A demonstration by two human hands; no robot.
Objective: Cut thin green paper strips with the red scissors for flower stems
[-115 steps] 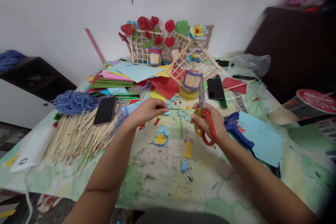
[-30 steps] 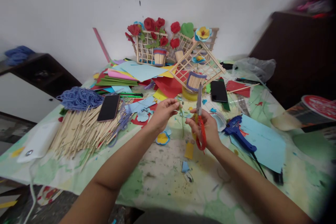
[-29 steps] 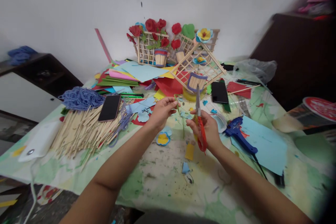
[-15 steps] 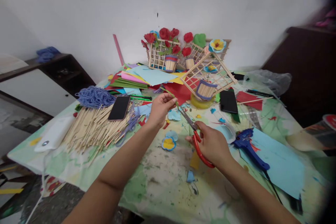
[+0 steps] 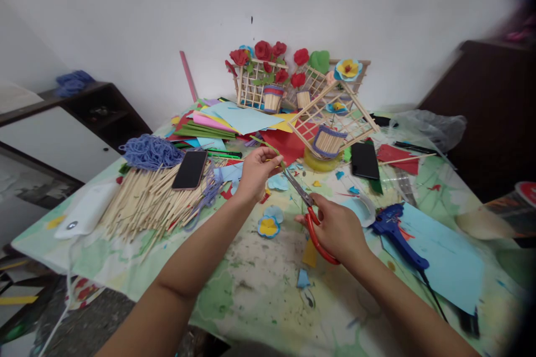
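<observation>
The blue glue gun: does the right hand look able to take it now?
Probably not: the right hand is occupied with the red-handled scissors. Otherwise, the blue glue gun lies close by, and its handle looks uncovered.

This looked like a home craft corner: a cupboard [image 5: 54,142] at far left, scissors [image 5: 309,199] at centre, glue gun [image 5: 397,237] at right, artificial roses [image 5: 263,50] at upper centre.
</observation>
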